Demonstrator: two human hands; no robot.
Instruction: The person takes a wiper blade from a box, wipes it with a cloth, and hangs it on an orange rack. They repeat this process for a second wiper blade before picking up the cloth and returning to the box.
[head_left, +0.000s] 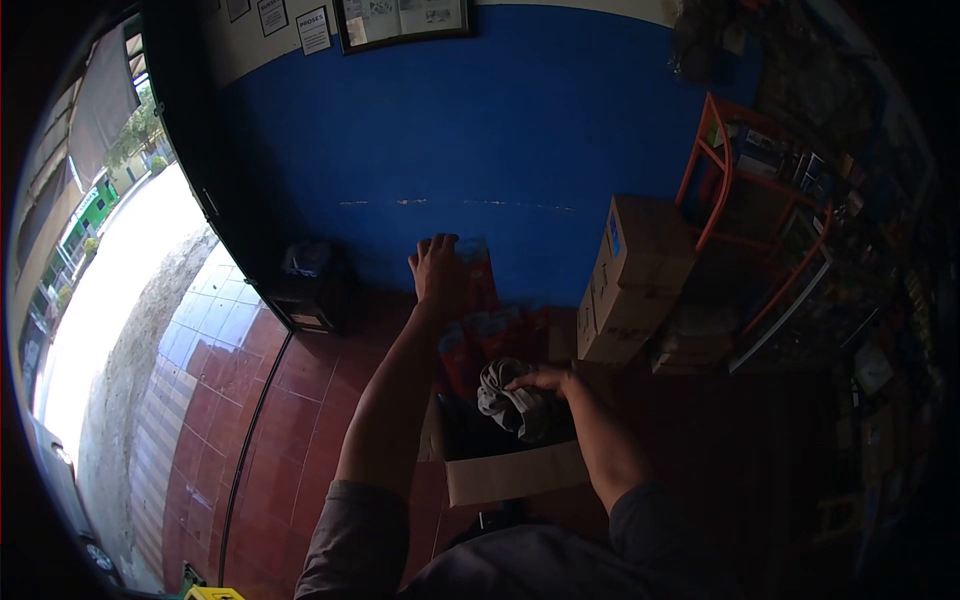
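Observation:
My left hand is raised in front of the blue wall, its fingers curled at the upper edge of a red package with a paler top. The package is dim and partly hidden by the hand. Lower down and to the right, my right hand is closed on a bundled grey cloth. That cloth is above an open cardboard box, whose inside is dark. More red packages stand just beyond the box, close together.
Tall cardboard cartons are stacked to the right by the wall. Beside them stands an orange metal rack with goods. A dark cabinet is at the left near the open doorway. Red tiles cover the floor.

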